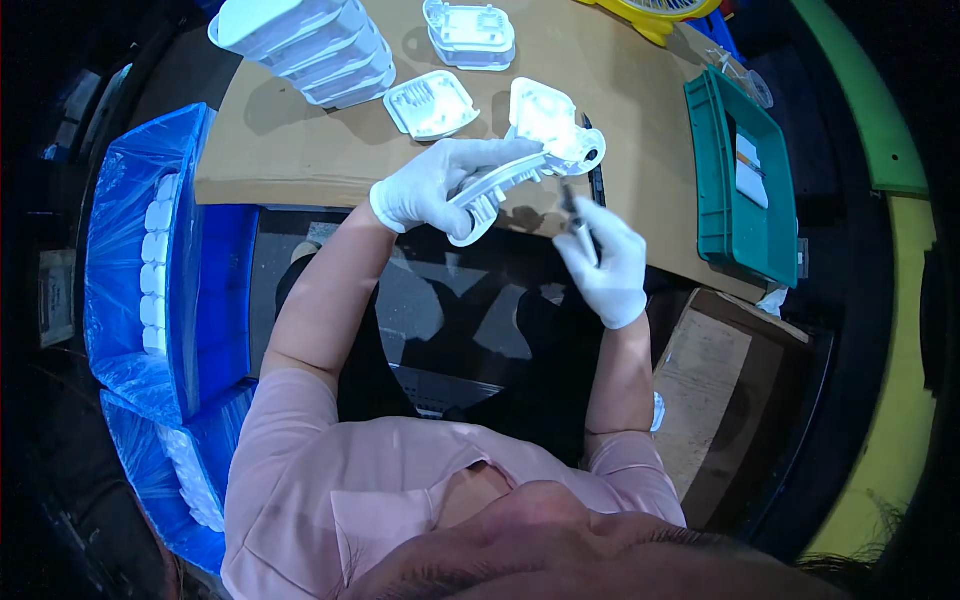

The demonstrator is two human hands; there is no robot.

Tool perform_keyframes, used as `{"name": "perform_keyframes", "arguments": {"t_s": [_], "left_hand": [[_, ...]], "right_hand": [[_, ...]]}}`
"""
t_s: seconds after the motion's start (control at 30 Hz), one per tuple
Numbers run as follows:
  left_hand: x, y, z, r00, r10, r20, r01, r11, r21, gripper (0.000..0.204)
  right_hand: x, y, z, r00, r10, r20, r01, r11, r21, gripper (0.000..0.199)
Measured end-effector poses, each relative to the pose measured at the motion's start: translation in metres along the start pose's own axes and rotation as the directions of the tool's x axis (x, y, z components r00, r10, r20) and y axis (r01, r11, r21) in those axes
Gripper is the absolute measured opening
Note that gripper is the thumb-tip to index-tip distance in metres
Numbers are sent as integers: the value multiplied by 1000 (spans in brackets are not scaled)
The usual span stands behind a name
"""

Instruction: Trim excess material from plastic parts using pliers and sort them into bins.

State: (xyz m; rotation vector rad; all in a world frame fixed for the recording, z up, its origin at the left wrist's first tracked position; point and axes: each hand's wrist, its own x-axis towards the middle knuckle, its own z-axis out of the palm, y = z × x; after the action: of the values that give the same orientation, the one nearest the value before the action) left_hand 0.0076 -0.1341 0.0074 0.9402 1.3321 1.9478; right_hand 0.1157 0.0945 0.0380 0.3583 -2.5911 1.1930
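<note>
My left hand [435,182], in a white glove, is closed around a curved white plastic part [497,187] at the table's near edge, held tilted with its ribbed edge showing. My right hand [608,265], also gloved, grips a slim knife-like tool [578,228]; its dark tip points up beside the part and is blurred. Just behind, another white plastic shell [543,108] with a rounded end and dark hole shows over the table; whether it touches the held part I cannot tell. A dark thin rod [597,183] lies partly hidden beside it.
On the cardboard-covered table [300,165] are a stack of white shells [310,50], a ribbed shell [432,105] and a small pile [470,37]. A green crate [715,190] stands right. Blue lined bins [185,300] with white parts stand left; a cardboard box [705,375] sits lower right.
</note>
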Motion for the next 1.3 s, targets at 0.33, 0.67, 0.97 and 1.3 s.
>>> {"name": "perform_keyframes", "arguments": {"t_s": [0.33,0.67,0.97,1.3], "left_hand": [[4,1,6,997,26,-75,-18,994,106,109],[2,-6,12,931,8,-365,-3,1000,15,118],[24,-23,50,656,528,-539,110,640,761,100],[40,-36,57,920,362,-149,249,-248,936,56]], "right_hand": [[-12,-4,28,992,19,122,-74,885,460,26],[-6,-11,46,995,89,42,-95,760,643,52],[10,3,45,942,311,-130,-137,705,696,37],[13,76,-17,686,208,-697,-501,830,-246,50]]}}
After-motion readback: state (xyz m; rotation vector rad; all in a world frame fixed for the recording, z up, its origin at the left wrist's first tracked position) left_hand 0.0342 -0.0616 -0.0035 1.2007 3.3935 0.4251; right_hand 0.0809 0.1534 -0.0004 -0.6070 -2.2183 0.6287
